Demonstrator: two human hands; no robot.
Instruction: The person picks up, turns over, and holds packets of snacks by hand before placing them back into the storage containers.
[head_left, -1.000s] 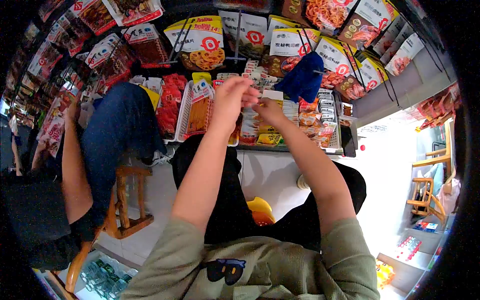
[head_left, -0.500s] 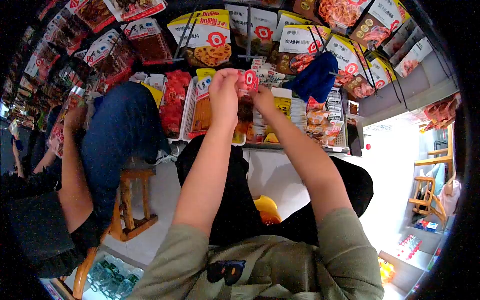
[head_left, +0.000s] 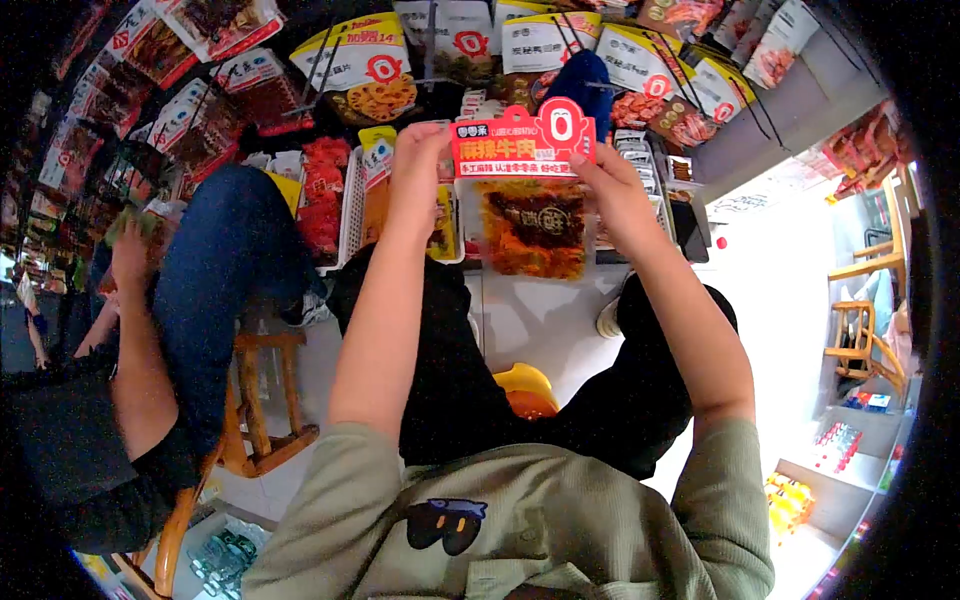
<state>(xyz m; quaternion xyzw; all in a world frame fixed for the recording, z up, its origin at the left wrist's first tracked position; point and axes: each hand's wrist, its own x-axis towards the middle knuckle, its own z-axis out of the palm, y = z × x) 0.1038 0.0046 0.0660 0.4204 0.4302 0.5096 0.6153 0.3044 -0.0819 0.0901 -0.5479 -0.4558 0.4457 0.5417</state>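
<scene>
A clear snack packet (head_left: 535,235) with dark reddish-brown food inside hangs upright in front of me, topped by a red header card (head_left: 490,165) with a white cartoon figure and Chinese lettering. My left hand (head_left: 415,170) pinches the card's left end. On the right end, my right hand (head_left: 620,195) has its thumb across the front, with the other fingers behind it. Behind the packet are white baskets (head_left: 352,210) of snack packs, partly hidden by it. Red packets (head_left: 325,195) lie left of the baskets.
Hanging snack bags (head_left: 370,70) line the display ahead. A dark blue cloth-like thing (head_left: 582,85) is behind the header card. At left sits another person in jeans (head_left: 225,250), near a wooden stool (head_left: 265,400). A yellow object (head_left: 525,385) is between my legs.
The packet has come up from over the baskets toward me, its card now spread facing me between both hands. My hands have moved apart. The other person's hand at left has shifted.
</scene>
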